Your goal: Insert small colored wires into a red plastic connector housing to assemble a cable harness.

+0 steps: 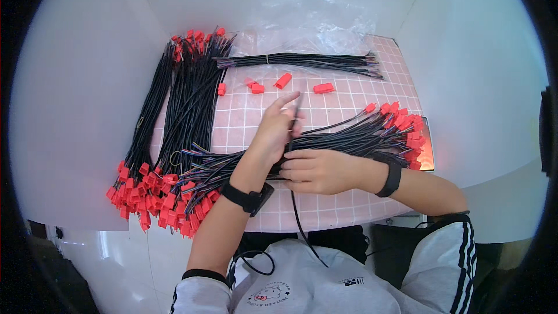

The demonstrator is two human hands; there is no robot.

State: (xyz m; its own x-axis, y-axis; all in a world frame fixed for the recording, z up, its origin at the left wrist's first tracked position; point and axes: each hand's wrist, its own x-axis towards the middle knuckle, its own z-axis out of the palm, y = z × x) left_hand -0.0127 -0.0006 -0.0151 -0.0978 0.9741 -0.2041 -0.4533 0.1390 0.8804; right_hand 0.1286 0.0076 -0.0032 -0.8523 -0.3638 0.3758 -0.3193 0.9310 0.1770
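My left hand (278, 128) is above the middle of a sheaf of black cables (343, 138), its index finger stretched out and the thumb and other fingers closed around a thin black cable (298, 104). My right hand (314, 171) rests against the near side of the sheaf, fingers bent around the same dark strand. A black length runs from beneath the right hand down over the table edge to my lap. Multicoloured wire ends (197, 160) show at the sheaf's left, red connector housings (401, 122) at its right. The right fingertips are partly hidden.
Two thick bundles of black cables (195, 93) lie at the left, with red housings (157, 200) at their near ends. A tied bundle (302, 60) lies on clear plastic (314, 32) at the back. Several loose red housings (283, 81) dot the pink checked table (343, 212). White panels surround it.
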